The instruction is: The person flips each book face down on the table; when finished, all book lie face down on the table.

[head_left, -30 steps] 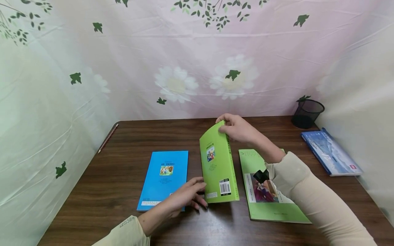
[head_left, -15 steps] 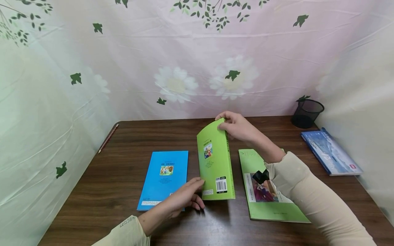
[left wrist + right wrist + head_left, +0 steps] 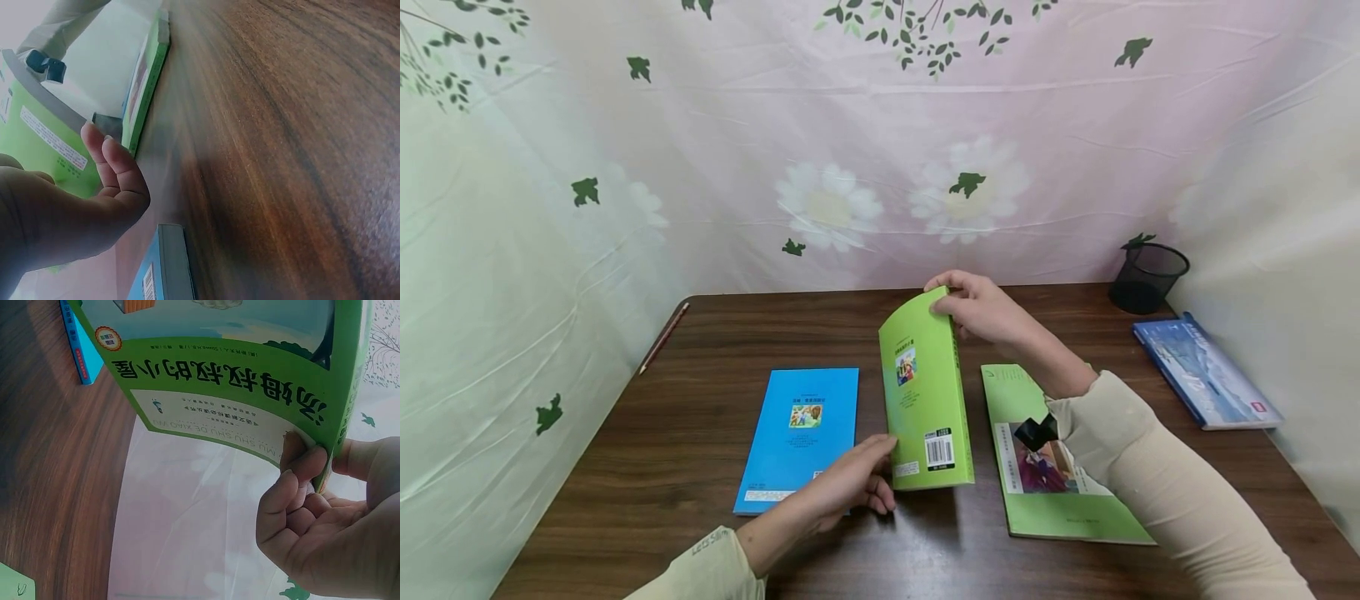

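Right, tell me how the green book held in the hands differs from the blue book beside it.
The green book stands tilted up on its lower edge; the blue book lies flat on the table. The right hand pinches the green book's top and the left hand touches its lower corner while lying over the blue book's near corner. Both are slim paperbacks with a small cover picture.

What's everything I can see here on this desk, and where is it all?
Upright green book: 1, bright green, centre, standing on its lower edge.
Blue book: 1, sky blue, flat, left of centre.
Flat green book: 1, green, right of centre.
Photo-cover book: 1, blue-white, far right.
Mesh cup: 1, black, back right.
Pencil: 1, reddish, left edge.
Table: 1, dark wood.
Backdrop cloth: 1, pale floral.
Right hand: pinches upright book's top.
Left hand: steadies its lower edge.
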Demonstrator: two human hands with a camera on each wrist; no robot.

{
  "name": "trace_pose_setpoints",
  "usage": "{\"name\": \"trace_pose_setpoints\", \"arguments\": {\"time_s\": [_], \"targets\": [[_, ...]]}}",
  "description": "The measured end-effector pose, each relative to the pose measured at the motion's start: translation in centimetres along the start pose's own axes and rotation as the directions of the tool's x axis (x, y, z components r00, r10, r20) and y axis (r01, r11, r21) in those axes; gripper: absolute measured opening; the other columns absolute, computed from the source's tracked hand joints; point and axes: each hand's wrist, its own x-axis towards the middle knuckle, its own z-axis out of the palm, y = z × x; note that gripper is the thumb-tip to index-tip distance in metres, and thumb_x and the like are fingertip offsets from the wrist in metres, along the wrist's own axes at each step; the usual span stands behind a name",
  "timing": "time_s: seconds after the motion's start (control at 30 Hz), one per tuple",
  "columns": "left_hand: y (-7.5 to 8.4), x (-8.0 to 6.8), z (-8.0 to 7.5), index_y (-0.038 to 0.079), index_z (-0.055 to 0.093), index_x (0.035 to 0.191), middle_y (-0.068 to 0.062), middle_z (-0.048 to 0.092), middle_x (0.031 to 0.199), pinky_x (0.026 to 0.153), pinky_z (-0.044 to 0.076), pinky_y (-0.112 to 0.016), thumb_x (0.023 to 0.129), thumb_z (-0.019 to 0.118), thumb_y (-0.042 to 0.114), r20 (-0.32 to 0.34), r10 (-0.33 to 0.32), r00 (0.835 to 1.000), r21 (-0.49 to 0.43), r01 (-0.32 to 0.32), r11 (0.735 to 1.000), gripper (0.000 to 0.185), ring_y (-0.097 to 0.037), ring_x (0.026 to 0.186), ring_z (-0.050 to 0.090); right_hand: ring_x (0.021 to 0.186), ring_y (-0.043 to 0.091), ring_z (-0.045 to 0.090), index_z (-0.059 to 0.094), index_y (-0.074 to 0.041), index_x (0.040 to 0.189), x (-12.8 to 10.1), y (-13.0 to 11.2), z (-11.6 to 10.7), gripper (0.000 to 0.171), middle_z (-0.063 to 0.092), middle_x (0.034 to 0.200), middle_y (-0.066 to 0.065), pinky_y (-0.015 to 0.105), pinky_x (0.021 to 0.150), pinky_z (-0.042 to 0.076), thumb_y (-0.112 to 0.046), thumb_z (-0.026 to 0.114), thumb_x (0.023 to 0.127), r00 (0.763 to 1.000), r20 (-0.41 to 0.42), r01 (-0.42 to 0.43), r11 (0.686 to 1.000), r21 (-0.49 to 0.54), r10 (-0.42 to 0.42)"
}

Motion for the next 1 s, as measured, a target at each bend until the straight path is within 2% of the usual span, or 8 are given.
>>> {"name": "trace_pose_setpoints", "arguments": {"time_s": [0.13,0.67,1.0], "targets": [[-0.03,-0.01,-0.04,0.007,0.034,0.151,-0.016,0.060,0.123,0.066,0.052,-0.027,0.104,0.042,0.051,-0.007,-0.009,1.000,0.004,0.009,1.000,0.065,-0.018,0.074,0.060,0.074,0.017,0.059,0.051,-0.006,0.135,-0.07,0.03,-0.14,0.038,0.066,0.100,0.011,0.029,0.063,0.051,-0.015,0.056,0.099,1.000,0.004,0.002,1.000,0.005,-0.002],[-0.10,0.05,-0.31,0.008,0.039,0.145,-0.015,0.061,0.111,0.064,0.051,-0.027,0.104,0.042,0.051,-0.010,-0.003,1.000,0.016,0.003,1.000,0.060,-0.017,0.071,0.059,0.071,0.014,0.056,0.051,-0.006,0.135,-0.13,0.31,-0.44,0.038,0.067,0.097,0.007,0.028,0.062,0.049,-0.015,0.056,0.099,1.000,-0.001,0.005,1.000,0.021,-0.005],[0.00,-0.09,-0.26,0.008,0.043,0.143,-0.014,0.061,0.104,0.063,0.050,-0.026,0.104,0.042,0.050,-0.019,-0.011,1.000,0.031,0.012,0.999,0.056,-0.017,0.069,0.058,0.074,0.015,0.062,0.051,-0.004,0.135,0.02,0.64,-0.62,0.039,0.069,0.101,0.011,0.029,0.064,0.053,-0.014,0.056,0.098,1.000,0.000,-0.007,0.999,0.039,0.007]]}}
